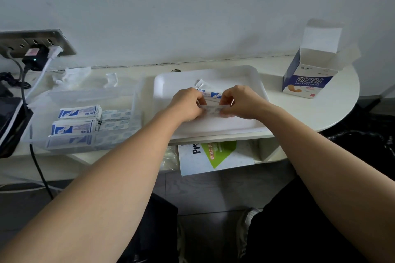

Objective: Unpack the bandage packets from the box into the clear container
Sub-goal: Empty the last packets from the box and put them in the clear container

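Hands: left hand (188,104) and right hand (239,102) pinch bandage packets (211,109) between them, over white tray (245,80)
Clear container (85,94): left of tray; stacked packets (78,120) inside
Box (307,79): open, upright, right of tray

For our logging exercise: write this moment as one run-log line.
left hand: pinches packets | right hand: pinches same packets | place: over tray | container: stacks inside | box: open, upright

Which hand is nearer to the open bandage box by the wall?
Right. The right hand grips the bandage packets over the white tray, with the box off to its right; the left hand holds the same packets farther from it.
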`<state>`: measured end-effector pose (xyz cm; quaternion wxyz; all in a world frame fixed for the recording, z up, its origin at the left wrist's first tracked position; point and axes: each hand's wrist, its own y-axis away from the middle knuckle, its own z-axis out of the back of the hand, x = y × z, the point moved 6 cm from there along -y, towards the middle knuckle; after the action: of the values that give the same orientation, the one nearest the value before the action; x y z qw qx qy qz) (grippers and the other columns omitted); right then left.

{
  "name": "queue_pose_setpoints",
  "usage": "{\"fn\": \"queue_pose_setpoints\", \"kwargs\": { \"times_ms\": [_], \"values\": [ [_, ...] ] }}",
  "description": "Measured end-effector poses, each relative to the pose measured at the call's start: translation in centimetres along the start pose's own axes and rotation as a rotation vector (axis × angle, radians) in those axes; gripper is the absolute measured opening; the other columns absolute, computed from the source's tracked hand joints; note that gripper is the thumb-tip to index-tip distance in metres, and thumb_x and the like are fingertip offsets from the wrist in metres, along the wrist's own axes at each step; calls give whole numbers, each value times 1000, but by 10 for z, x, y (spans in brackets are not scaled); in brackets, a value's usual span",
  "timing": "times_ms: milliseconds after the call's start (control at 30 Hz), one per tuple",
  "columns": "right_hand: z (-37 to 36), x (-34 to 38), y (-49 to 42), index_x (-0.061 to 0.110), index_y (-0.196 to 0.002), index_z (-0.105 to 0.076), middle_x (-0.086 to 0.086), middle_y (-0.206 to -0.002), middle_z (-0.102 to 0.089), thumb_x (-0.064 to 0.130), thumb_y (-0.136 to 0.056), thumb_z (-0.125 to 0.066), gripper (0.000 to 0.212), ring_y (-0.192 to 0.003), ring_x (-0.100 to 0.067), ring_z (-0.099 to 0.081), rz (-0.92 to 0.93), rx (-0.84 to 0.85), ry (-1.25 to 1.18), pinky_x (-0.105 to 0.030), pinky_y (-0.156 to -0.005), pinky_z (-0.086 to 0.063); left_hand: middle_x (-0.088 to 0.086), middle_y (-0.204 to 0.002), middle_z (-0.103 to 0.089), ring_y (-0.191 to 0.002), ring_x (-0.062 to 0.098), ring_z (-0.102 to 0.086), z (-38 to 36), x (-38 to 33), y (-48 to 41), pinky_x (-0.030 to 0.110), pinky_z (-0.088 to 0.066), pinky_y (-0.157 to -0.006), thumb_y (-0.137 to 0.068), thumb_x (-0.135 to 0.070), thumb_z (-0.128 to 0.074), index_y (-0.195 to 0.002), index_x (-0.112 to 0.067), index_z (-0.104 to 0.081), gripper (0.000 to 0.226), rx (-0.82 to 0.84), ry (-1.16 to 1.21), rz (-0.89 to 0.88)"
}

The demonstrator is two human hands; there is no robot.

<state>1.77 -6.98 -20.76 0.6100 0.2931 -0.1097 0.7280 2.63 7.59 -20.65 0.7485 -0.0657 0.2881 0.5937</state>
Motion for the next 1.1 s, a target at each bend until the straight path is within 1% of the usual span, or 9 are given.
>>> {"fn": "queue_pose_setpoints", "kwargs": {
  "times_ms": [133, 233, 333, 433, 567, 733, 900, 1033, 1100],
  "values": [
    [10, 10, -1, 16, -79, -66, -3, -67, -68, 17, -80, -68, 3, -54, -10, -60, 25, -45, -82, -20, -54, -47, 3, -92, -67, -82, 23, -65, 18, -4, 6, 24, -45, -67, -82, -16, -62, -90, -18, -65, 9, -52, -4, -6],
    [16, 26, 1, 13, -87, -69, -2, -70, -71, 20, -85, -66, 8, -58, -12, -65, 78, -77, -154, -21, -62, -53, -4, -79, -69, -62, 15, -65, 38, -2, 20, 21, -42, -52, -79, -16, -59, -88, -19, -64, 11, -94, 43, 9],
    [20, 54, 6, 11, -86, -71, -4, -71, -72, 19, -85, -67, 9, -59, -13, -65, 157, -132, -205, -33, -65, -55, -10, -76, -71, -54, 10, -63, 63, 6, 43, 22, -44, -55, -81, -21, -56, -88, -24, -62, 9, -126, 66, 6],
    [22, 84, 8, 10, -90, -71, -2, -70, -72, 15, -84, -67, 9, -56, -9, -61, 215, -174, -235, -32, -60, -52, -6, -77, -71, -62, 15, -65, 94, 16, 62, 28, -46, -64, -83, -30, -58, -85, -25, -68, 11, -224, 102, -8],
    [14, 127, 9, 15, -93, -70, -7, -73, -73, 11, -83, -67, 11, -55, -12, -58, 286, -175, -287, -30, -58, -50, 0, -84, -70, -90, 25, -55, 133, 32, 86, 32, -45, -70, -86, -36, -56, -84, -22, -74, 23, -359, -147, 7],
    [-9, 171, 7, 20, -92, -75, -12, -68, -71, 10, -80, -66, 18, -55, -14, -57, 328, -156, -300, -32, -57, -50, -3, -87, -72, -86, 19, -62, 151, 48, 113, 31, -49, -77, -85, -22, -63, -91, -28, -77, 16, -336, -153, -39],
    [-32, 197, 6, 13, -95, -71, -8, -69, -71, 10, -81, -67, 15, -55, -12, -60, 304, -119, -348, -32, -65, -53, -9, -84, -73, -84, 14, -65, 162, 83, 129, 30, -52, -79, -80, -20, -73, -84, -28, -77, 9, -340, -143, 60],
    [-42, 199, 4, 11, -99, -70, 1, -83, -69, 13, -85, -64, 15, -64, -13, -65, 254, -108, -332, -23, -62, -51, -5, -87, -74, -76, 20, -66, 160, 118, 129, 28, -53, -74, -79, -20, -74, -84, -29, -76, 10, -194, -217, 251],
    [-46, 196, 5, 15, -101, -70, 0, -93, -67, 18, -86, -64, 16, -73, -13, -62, 236, -90, -273, -25, -66, -48, 0, -92, -74, -82, 22, -67, 146, 127, 123, 32, -55, -79, -80, -19, -71, -86, -26, -77, 11, -94, -269, 306]
  ]
}}
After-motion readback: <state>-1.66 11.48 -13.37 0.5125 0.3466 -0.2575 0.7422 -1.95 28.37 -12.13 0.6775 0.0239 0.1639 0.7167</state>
